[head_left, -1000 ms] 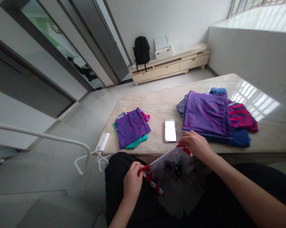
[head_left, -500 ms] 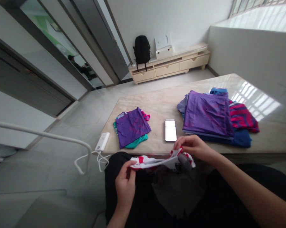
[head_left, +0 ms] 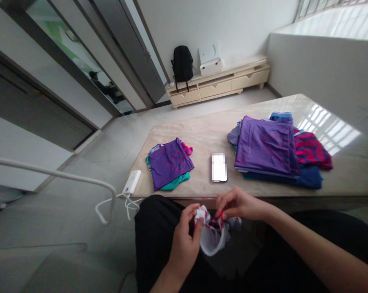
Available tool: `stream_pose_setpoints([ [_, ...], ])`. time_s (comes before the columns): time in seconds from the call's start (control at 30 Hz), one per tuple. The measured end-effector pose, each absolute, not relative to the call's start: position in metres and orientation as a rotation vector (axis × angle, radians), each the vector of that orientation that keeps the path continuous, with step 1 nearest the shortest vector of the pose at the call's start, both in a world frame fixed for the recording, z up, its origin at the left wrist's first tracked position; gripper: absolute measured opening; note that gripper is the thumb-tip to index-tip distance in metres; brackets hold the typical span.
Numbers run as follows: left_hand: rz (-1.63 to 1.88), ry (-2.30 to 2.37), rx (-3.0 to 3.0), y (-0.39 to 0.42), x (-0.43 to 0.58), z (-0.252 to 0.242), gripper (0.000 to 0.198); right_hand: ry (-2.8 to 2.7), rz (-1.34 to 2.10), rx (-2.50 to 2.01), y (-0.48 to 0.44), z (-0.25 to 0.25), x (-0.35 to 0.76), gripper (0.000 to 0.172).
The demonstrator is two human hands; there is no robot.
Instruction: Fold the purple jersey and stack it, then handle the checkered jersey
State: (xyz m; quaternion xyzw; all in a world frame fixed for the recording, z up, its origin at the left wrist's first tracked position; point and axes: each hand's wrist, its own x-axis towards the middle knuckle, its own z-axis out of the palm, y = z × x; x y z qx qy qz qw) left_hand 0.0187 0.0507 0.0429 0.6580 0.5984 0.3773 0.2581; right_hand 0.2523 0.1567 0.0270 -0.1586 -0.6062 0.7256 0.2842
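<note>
A white garment with red trim (head_left: 213,236) hangs over my lap, just below the near edge of the table (head_left: 202,134). My left hand (head_left: 185,238) pinches one bunched corner of it. My right hand (head_left: 237,203) pinches another part close by, so the cloth sags in a loop between the two hands. On the table beyond lie a small folded stack topped by a purple piece (head_left: 169,162), a phone (head_left: 219,167), and a bigger pile of purple, blue and red-striped clothes (head_left: 269,146).
A white power bank (head_left: 132,182) with a cable sits at the table's near left corner. A white curved rail (head_left: 58,176) crosses at left. A low cabinet (head_left: 217,83) with a black backpack (head_left: 182,64) and a white box stands at the far wall.
My hands have come together from spread apart. The garment, held stretched out before, now hangs bunched in a loop between them, lower over my lap.
</note>
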Motion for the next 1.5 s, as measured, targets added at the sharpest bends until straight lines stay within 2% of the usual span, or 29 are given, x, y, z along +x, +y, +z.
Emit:
stream_pose_setpoints([
  [0.13, 0.834, 1.466, 1.919, 0.045, 0.039, 0.040, 0.046, -1.554, 1.986, -0.536, 0.146, 0.016, 0.238, 0.033],
  [0.23, 0.807, 1.445, 1.907, 0.044, 0.043, 0.041, 0.054, -1.570, 1.908, -0.533, 0.143, 0.017, 0.234, 0.030],
  [0.43, 0.763, 1.451, 1.923, 0.039, 0.037, 0.040, 0.048, -1.746, 1.672, -0.560, 0.144, 0.019, 0.234, 0.019],
  [0.7, 0.672, 1.438, 2.020, 0.038, 0.037, 0.045, 0.049, -1.761, 1.757, -0.777, 0.140, 0.010, 0.228, 0.032],
  [0.97, 0.681, 1.383, 2.088, 0.045, 0.039, 0.052, 0.037, -1.790, 1.792, -0.736, 0.139, 0.002, 0.227, 0.025],
  [1.1, 0.656, 1.286, 2.165, 0.045, 0.037, 0.057, 0.037, -1.813, 1.856, -0.659, 0.143, 0.002, 0.230, 0.034],
  [1.27, 0.618, 1.238, 2.245, 0.044, 0.035, 0.066, 0.036, -1.933, 1.687, -0.456, 0.146, 0.008, 0.234, 0.049],
  [1.33, 0.647, 1.235, 2.250, 0.044, 0.036, 0.068, 0.033, -1.969, 1.721, -0.463, 0.146, 0.007, 0.234, 0.053],
  [1.5, 0.693, 1.256, 2.254, 0.044, 0.036, 0.068, 0.032, -2.053, 1.813, -0.549, 0.146, 0.005, 0.236, 0.050],
])
